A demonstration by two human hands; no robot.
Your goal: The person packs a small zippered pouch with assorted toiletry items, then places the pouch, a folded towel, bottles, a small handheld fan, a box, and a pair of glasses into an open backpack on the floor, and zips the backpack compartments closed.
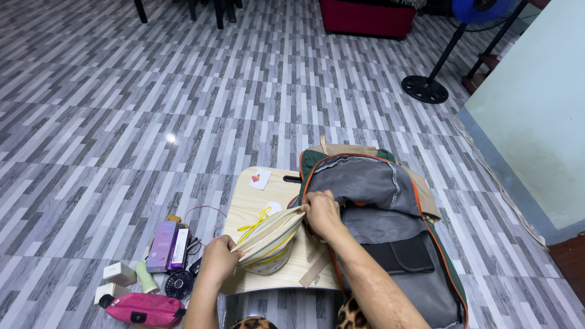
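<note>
A cream pouch [268, 240] with yellow trim and a yellow ribbon is held over a small light-wood lap table [259, 201]. My left hand [218, 259] grips its near end. My right hand [322, 212] pinches its far end, next to the edge of an open green and tan backpack [378, 201] with orange piping and grey lining. The backpack lies flat, partly on the table's right side, its main compartment gaping open.
On the floor left of the table lie a purple box [163, 245], small white boxes [119, 274], a pale green bottle [146, 278], a black round item [178, 283] and a pink pouch [145, 309]. A fan stand [425, 88] and a red cabinet [365, 18] stand far back.
</note>
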